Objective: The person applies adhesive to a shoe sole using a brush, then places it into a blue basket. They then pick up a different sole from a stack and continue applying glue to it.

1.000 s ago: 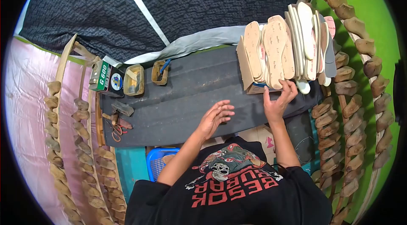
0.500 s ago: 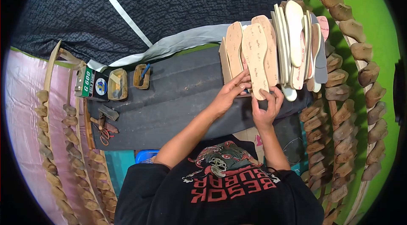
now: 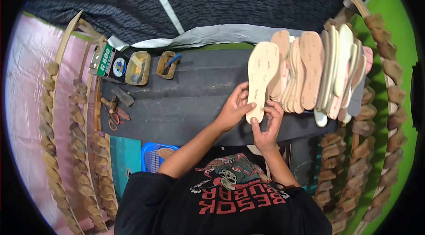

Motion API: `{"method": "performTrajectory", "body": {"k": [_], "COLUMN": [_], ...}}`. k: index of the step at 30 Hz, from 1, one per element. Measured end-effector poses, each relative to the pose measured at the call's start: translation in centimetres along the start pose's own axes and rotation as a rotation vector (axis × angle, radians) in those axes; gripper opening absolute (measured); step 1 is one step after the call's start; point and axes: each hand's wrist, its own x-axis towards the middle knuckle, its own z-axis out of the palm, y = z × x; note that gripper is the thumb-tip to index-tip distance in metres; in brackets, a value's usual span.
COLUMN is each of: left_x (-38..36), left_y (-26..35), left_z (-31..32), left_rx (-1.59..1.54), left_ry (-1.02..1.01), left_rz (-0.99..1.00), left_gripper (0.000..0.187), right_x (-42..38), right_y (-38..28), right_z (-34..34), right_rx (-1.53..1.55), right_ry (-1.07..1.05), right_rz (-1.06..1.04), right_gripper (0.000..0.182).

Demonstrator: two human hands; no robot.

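Observation:
A pale insole (image 3: 263, 69) with handwritten marks stands tilted up in front of me, its narrow heel end low. My left hand (image 3: 235, 108) grips its left edge near the heel, thumb on the face. From the lower right, my right hand (image 3: 268, 129) pinches the heel end with the thumb in front. Right behind it stands a packed row of tan insoles (image 3: 312, 69), some overlapped by the one I hold. White insoles (image 3: 344, 60) continue the row to the right, several showing red writing.
A dark padded bench (image 3: 190, 106) lies below. At its left are a G 600 glue can (image 3: 106, 62), two small tubs (image 3: 138, 69), a hammer (image 3: 113, 103) and scissors (image 3: 115, 120). A blue basket (image 3: 150, 157) sits under the front edge. Racks of wooden shoe lasts (image 3: 374, 75) flank both sides.
Both hands have drawn the pale insole away from the row, leftward and toward me. My view has shifted, so the bench and row appear displaced.

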Motion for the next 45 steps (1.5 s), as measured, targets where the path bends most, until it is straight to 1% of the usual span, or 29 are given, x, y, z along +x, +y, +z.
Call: {"method": "performTrajectory", "body": {"k": [1, 2, 3, 5, 6, 9, 11, 13, 14, 15, 17, 19, 20, 23, 25, 27, 30, 31, 33, 34, 37, 38, 41, 43, 45], "left_x": [-0.6, -1.3, -1.9, -3.0, -3.5, -5.2, -6.6, -8.0, -8.8, -10.0, -12.0, -13.8, -14.6, -16.3, -16.9, -17.4, -17.7, -17.9, -18.0, -18.0, -17.8, -17.5, -16.3, -15.4, -14.2], "left_y": [0.1, 0.2, 0.1, -0.6, -1.1, -2.6, -3.2, -3.4, -3.9, -4.6, -4.7, -3.1, -2.3, -2.0, -1.6, -1.4, -0.8, -0.5, 0.1, 0.4, 1.2, 1.5, 2.1, 3.0, 3.6], "left_z": [-0.9, -1.6, -2.3, -3.2, -3.7, -5.5, -6.9, -8.8, -9.8, -11.2, -14.0, -16.0, -16.8, -19.1, -20.6, -21.6, -22.2, -22.5, -23.0, -23.3, -24.9, -25.6, -27.1, -27.8, -28.2], "left_rx": [0.026, 0.041, 0.022, -0.026, 0.003, 0.008, 0.011, -0.024, 0.001, 0.049, 0.134, 0.221, 0.268, 0.334, 0.548, 0.813, 0.789, 0.836, 0.94, 0.947, 0.863, 0.828, 0.671, 0.474, 0.228], "left_ry": [0.001, -0.002, -0.006, -0.014, -0.005, 0.119, 0.21, 0.261, 0.321, 0.325, 0.345, 0.346, 0.352, 0.435, 0.418, 0.419, 0.414, 0.405, 0.373, 0.4, 0.453, 0.439, 0.514, 0.534, 0.572], "left_rz": [-0.016, -0.032, -0.043, -0.068, -0.053, -0.105, -0.123, -0.165, -0.184, -0.242, -0.335, -0.359, -0.374, -0.292, -0.257, -0.24, -0.195, -0.168, -0.116, -0.1, -0.127, -0.145, -0.156, -0.191, -0.215], "left_gripper": [0.072, 0.071, 0.071, 0.071, 0.07, 0.068, 0.065, 0.063, 0.062, 0.062, 0.061, 0.062, 0.062, 0.067, 0.074, 0.074, 0.068, 0.065, 0.059, 0.052, 0.048, 0.046, 0.042, 0.042, 0.042], "right_x": [0.2, 0.4, 0.0, 1.1, 1.5, 1.3, 1.1, 0.0, -0.8, -2.0, -3.4, -5.0, -5.8, -7.0, -7.6, -8.0, -8.1, -7.9, -7.2, -6.9, -6.3, -5.8, -3.1, -0.1, 4.0], "right_y": [0.1, 0.2, 1.2, 0.1, 0.6, 1.7, 2.2, 4.5, 5.5, 7.2, 7.5, 6.7, 7.2, 7.6, 7.4, 7.3, 6.7, 6.6, 6.4, 6.3, 6.9, 7.5, 9.2, 10.2, 8.4], "right_z": [0.8, 1.2, 2.0, 3.2, 3.8, 4.7, 6.2, 7.5, 8.8, 9.8, 12.3, 15.0, 16.1, 19.3, 20.9, 21.6, 21.6, 21.8, 21.7, 21.6, 22.6, 22.7, 24.0, 25.4, 27.2], "right_rx": [0.124, 0.197, 0.314, 0.406, 0.411, 0.427, 0.378, 0.44, 0.487, 0.44, 0.366, 0.337, 0.328, 0.319, 0.281, 0.237, 0.17, 0.165, 0.066, 0.014, 0.04, 0.033, 0.059, 0.115, 0.209], "right_ry": [-0.008, -0.045, -0.042, -0.04, -0.034, -0.149, -0.181, -0.326, -0.333, -0.396, -0.453, -0.477, -0.508, -0.534, -0.506, -0.498, -0.492, -0.486, -0.554, -0.587, -0.471, -0.451, -0.385, -0.32, -0.331], "right_rz": [0.068, 0.083, 0.145, 0.291, 0.3, 0.434, 0.486, 0.621, 0.699, 0.745, 0.876, 0.891, 0.863, 0.904, 0.893, 0.869, 0.891, 0.901, 0.906, 0.909, 0.855, 0.783, 0.573, 0.439, 0.684], "right_gripper": [0.051, 0.057, 0.066, 0.069, 0.074, 0.078, 0.087, 0.089, 0.088, 0.087, 0.088, 0.09, 0.092, 0.095, 0.096, 0.097, 0.096, 0.095, 0.093, 0.092, 0.084, 0.082, 0.074, 0.069, 0.069]}}
